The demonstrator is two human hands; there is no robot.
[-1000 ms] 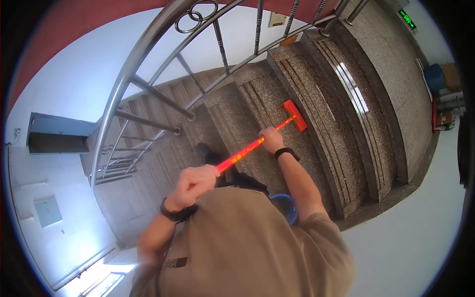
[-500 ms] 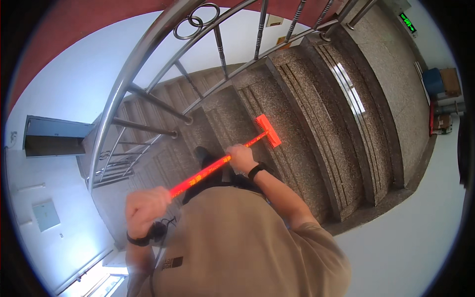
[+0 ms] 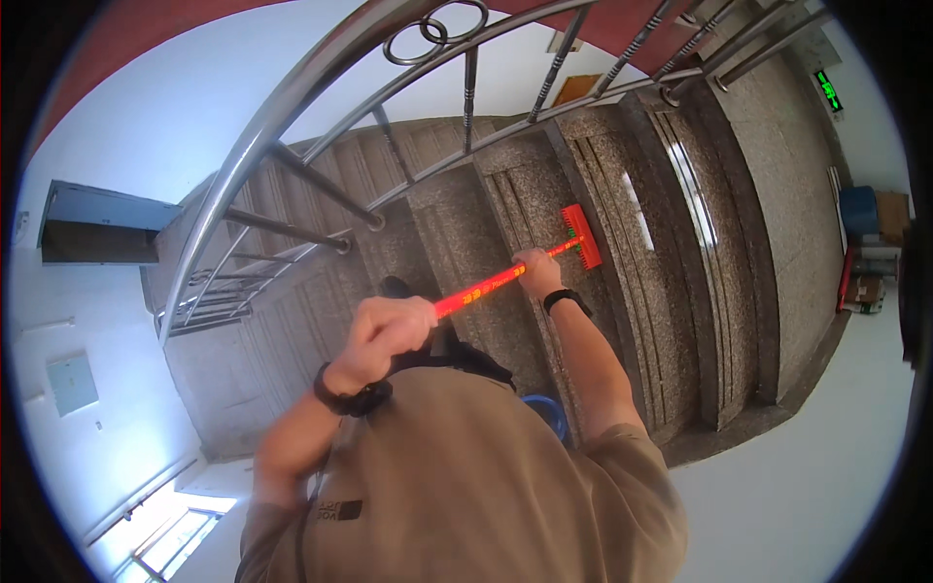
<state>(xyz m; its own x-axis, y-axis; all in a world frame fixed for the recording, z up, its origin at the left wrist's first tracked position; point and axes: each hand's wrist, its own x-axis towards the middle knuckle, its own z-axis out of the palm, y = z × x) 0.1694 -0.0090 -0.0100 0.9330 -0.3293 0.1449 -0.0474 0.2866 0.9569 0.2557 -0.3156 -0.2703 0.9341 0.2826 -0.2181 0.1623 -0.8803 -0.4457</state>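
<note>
A red long-handled scrub brush (image 3: 583, 237) reaches from my body toward the stair steps (image 3: 637, 321). Its wide head is over a speckled stone step, near the step's edge; bits of green show beside the head. My left hand (image 3: 389, 330) is closed round the rear end of the handle, in front of my chest. Farther along, close to the head, my right hand (image 3: 537, 275) grips the same handle. Both wrists wear black bands. Whether the bristles touch the stone, I cannot tell.
A curved metal railing (image 3: 243, 160) runs along the left and far side of the stairs. Part of a blue bucket (image 3: 549, 413) shows beside my body. Bright reflections lie on the upper steps. A blue bin (image 3: 859, 211) and a cardboard box (image 3: 892, 214) stand on the landing.
Both hands have pushed the brush forward and to the right, its head now closer to the step's edge. The view has shifted slightly, and the blue bucket has come into sight.
</note>
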